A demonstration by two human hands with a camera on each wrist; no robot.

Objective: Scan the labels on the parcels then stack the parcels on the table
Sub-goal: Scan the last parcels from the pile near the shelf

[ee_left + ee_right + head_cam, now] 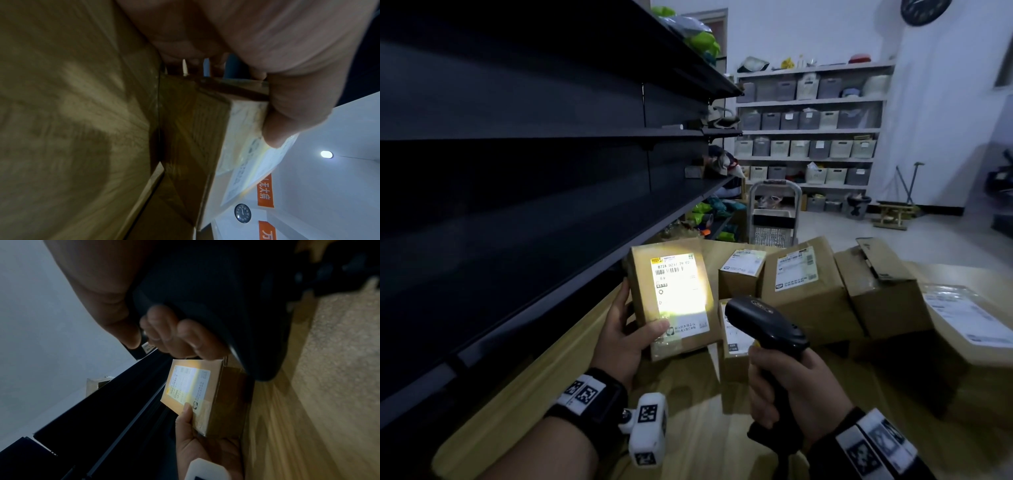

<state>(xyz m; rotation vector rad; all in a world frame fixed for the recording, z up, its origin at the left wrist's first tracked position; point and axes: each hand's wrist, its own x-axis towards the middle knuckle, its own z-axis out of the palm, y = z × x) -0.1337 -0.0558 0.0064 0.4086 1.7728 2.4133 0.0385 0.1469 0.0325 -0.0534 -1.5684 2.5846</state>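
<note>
A flat brown parcel (681,337) is held up above the wooden table (688,428), its white label (676,284) lit by a bright patch of light. My left hand (625,335) grips its lower left corner, thumb on the front face. My right hand (791,387) grips the handle of a black barcode scanner (763,318), whose head faces the label from the right. In the right wrist view the lit parcel (205,395) sits beyond the scanner (216,305). In the left wrist view my thumb (287,113) presses on the parcel (195,138).
Several more labelled cardboard parcels (804,274) lie on the table behind and to the right, with a flat wrapped one (962,315) at far right. A dark metal shelving unit (517,171) runs along the left. A step stool (774,219) stands beyond the table.
</note>
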